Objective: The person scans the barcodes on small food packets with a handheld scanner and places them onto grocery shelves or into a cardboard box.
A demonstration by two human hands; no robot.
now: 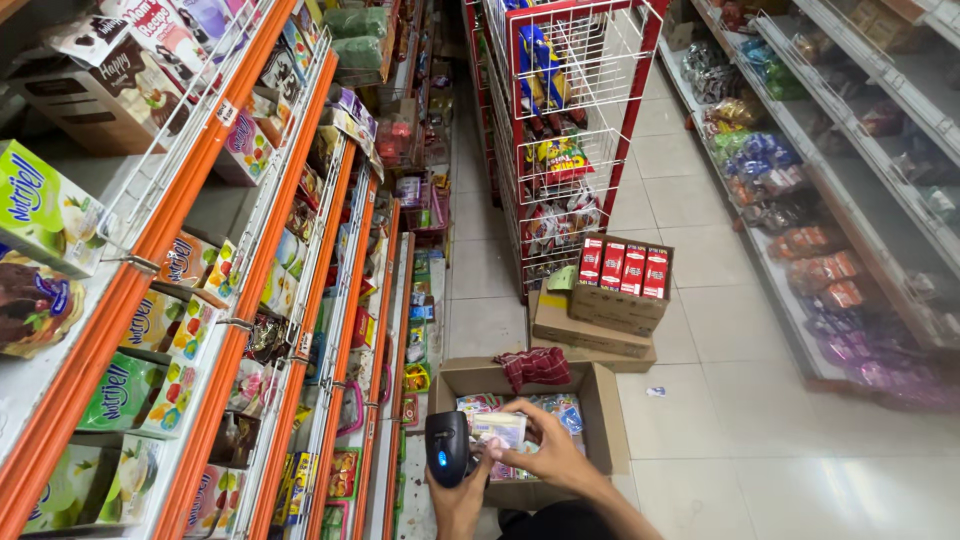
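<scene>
Bottom centre of frame: left hand point(462, 498) is wrapped around a black handheld scanner point(447, 448). Right hand point(545, 450) pinches a small pale packet point(499, 428), just beside the scanner head. Both sit over an open cardboard box point(600, 400) holding colourful packets, red cloth point(535, 366) on its far rim. Behind it: stacked cartons with red boxes point(622, 268), red wire rack point(570, 120). Orange shelves point(215, 380) fill the left of frame.

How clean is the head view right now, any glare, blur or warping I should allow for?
Head view: bright, even store light; soft glare on the floor tiles; wide-angle warping bows the orange shelves; right-hand shelves smear at the edge; the barcode scanner in the left hand and the small packet in the right hand stay fairly sharp.
</scene>
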